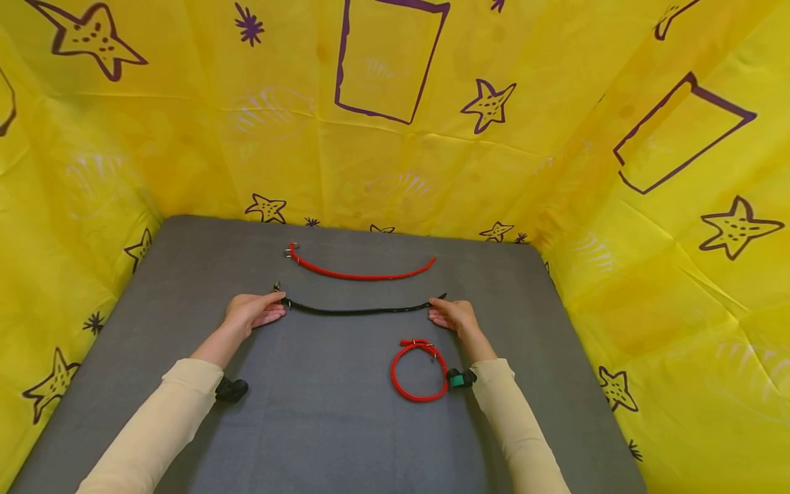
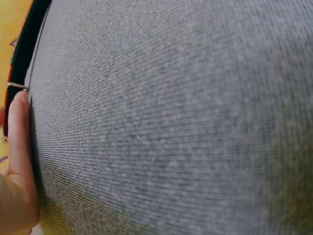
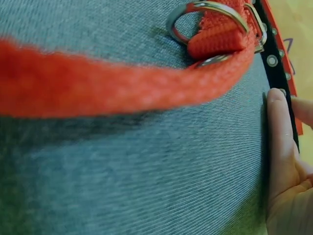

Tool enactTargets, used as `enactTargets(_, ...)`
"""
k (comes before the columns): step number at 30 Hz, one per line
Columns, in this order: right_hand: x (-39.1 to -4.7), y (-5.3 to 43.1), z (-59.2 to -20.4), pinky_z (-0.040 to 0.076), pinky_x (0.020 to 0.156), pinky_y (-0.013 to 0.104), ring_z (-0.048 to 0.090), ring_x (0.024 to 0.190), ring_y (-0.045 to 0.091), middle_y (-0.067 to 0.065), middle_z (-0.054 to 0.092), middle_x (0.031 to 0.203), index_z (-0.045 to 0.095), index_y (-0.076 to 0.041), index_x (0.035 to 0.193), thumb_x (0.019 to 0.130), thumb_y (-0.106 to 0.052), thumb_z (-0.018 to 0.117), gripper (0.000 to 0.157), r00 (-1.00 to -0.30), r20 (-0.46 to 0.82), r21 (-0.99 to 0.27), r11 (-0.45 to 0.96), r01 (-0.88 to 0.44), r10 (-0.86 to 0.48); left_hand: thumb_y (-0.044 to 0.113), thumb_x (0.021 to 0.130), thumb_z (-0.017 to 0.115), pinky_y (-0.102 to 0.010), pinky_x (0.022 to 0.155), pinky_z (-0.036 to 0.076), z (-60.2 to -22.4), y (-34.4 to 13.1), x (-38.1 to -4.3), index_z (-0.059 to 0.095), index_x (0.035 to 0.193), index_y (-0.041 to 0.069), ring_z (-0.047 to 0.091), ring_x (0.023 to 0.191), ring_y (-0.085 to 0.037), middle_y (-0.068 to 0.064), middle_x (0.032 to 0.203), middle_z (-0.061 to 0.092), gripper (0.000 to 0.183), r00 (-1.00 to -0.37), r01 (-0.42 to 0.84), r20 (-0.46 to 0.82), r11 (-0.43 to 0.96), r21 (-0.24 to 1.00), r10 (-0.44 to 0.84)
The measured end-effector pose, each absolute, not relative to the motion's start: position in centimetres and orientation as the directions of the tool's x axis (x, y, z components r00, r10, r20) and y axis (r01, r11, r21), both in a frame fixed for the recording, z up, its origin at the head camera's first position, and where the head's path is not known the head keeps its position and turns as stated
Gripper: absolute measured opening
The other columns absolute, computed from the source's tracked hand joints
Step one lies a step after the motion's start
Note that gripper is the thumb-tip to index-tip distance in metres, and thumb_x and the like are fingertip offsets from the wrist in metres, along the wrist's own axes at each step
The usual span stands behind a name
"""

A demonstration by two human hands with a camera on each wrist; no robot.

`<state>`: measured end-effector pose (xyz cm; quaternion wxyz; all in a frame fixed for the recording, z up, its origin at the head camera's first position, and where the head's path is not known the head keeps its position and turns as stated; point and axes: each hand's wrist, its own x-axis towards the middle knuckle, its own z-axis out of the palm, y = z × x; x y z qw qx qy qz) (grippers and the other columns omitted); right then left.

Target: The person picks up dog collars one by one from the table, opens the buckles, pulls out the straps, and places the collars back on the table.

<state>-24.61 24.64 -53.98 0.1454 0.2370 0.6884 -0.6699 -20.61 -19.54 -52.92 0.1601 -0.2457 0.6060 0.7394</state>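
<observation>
A black pet collar [image 1: 358, 312] stretches open between both hands, sagging slightly in the middle. My left hand [image 1: 252, 312] pinches its buckle end, where a metal loop shows in the left wrist view next to the fingers [image 2: 19, 117]. At the other end, the right hand [image 1: 453, 315] pinches the tapered tip; metal eyelets line the black strap [image 3: 272, 60] in the right wrist view. Behind it lies an unfastened red collar [image 1: 364, 277], buckle to the left. Nearer, by the right wrist, a second red collar [image 1: 393, 370] forms a closed ring with a D-ring [image 3: 215, 6].
The collars lie on a grey cloth-covered surface [image 1: 308, 425]. Yellow patterned fabric [image 1: 395, 158] walls it at the back and both sides. Dark wrist cameras hang under the left wrist [image 1: 231, 390] and the right wrist [image 1: 461, 378], the latter close to the red ring.
</observation>
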Motion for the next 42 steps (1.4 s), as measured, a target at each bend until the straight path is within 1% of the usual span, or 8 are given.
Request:
enactTargets(6,-24.4,24.7,-54.1,0.056,0.056,0.024,0.068,0.057,0.012,0.008,0.069,0.066,0.069,0.007,0.091,0.087,-0.013,0.075,0.021,-0.851,-0.511,-0.857,0.001,0.515,0.124,0.017,0.090,0.072,-0.026,0.066,0.057,-53.1,-19.6,-20.7,0.062,0.093,0.000,0.071,0.065,-0.013,-0.004,0.069,0.070,0.019,-0.823,-0.542,-0.563,-0.199,0.817,-0.072)
enactTargets(16,-24.2,24.7,-54.2,0.057,0.057,0.023,0.069,0.059,0.012,0.008,0.069,0.067,0.068,0.007,0.092,0.087,-0.014,0.075,0.023,-0.868,-0.481,-0.875,-0.003,0.484,0.127,0.016,0.089,0.074,-0.025,0.067,0.057,-53.1,-19.5,-20.7,0.061,0.092,0.001,0.071,0.065,-0.013,-0.004,0.069,0.070,0.020,-0.835,-0.525,-0.547,-0.219,0.822,-0.054)
enactTargets(21,-23.9,24.7,-54.2,0.057,0.059,0.024,0.069,0.061,0.012,0.008,0.069,0.069,0.068,0.008,0.097,0.087,-0.015,0.076,0.027,-0.871,-0.474,-0.879,-0.007,0.477,0.131,0.017,0.090,0.072,-0.025,0.067,0.057,-53.1,-19.4,-20.2,0.060,0.099,-0.003,0.071,0.066,-0.012,-0.004,0.071,0.070,0.025,-0.851,-0.504,-0.523,-0.206,0.839,-0.050)
enactTargets(26,-23.5,24.9,-54.1,0.057,0.060,0.023,0.069,0.063,0.012,0.008,0.070,0.071,0.066,0.011,0.104,0.087,-0.017,0.075,0.034,-0.881,-0.454,-0.890,-0.023,0.456,0.134,0.021,0.089,0.073,-0.024,0.068,0.057,-53.0,-19.0,-19.6,0.060,0.110,-0.007,0.070,0.068,-0.009,-0.002,0.073,0.070,0.037,-0.877,-0.464,-0.476,-0.149,0.873,-0.064)
enactTargets(29,-23.3,25.2,-54.1,0.057,0.061,0.024,0.069,0.065,0.012,0.008,0.070,0.073,0.065,0.010,0.105,0.087,-0.019,0.076,0.036,-0.893,-0.427,-0.904,-0.035,0.427,0.145,0.024,0.089,0.074,-0.024,0.070,0.057,-52.7,-18.7,-19.4,0.060,0.112,-0.008,0.069,0.069,-0.007,-0.001,0.076,0.071,0.042,-0.897,-0.427,-0.436,-0.105,0.898,-0.077)
enactTargets(37,-22.3,25.3,-53.5,0.058,0.065,0.026,0.069,0.067,0.014,0.008,0.070,0.078,0.064,0.007,0.102,0.088,-0.014,0.074,0.028,-0.926,-0.340,-0.940,-0.067,0.334,0.163,0.028,0.089,0.074,-0.029,0.079,0.056,-51.4,-17.8,-19.4,0.057,0.120,-0.010,0.070,0.079,-0.010,-0.013,0.099,0.071,0.052,-0.931,-0.361,-0.360,-0.001,0.933,-0.051)
enactTargets(40,-21.8,25.2,-53.4,0.058,0.066,0.027,0.069,0.067,0.014,0.007,0.069,0.078,0.065,0.006,0.101,0.088,-0.010,0.074,0.023,-0.937,-0.309,-0.951,-0.064,0.302,0.162,0.027,0.089,0.073,-0.030,0.080,0.056,-50.7,-17.2,-19.3,0.058,0.120,-0.010,0.070,0.084,-0.014,-0.014,0.101,0.071,0.051,-0.938,-0.345,-0.344,0.034,0.938,-0.029)
enactTargets(42,-21.5,25.2,-53.2,0.058,0.066,0.027,0.069,0.067,0.014,0.006,0.070,0.079,0.065,0.006,0.101,0.087,-0.009,0.074,0.022,-0.945,-0.287,-0.958,-0.053,0.282,0.156,0.026,0.090,0.073,-0.031,0.081,0.056,-49.8,-16.7,-19.0,0.058,0.120,-0.010,0.070,0.086,-0.016,-0.011,0.097,0.071,0.049,-0.943,-0.333,-0.333,0.049,0.942,-0.007)
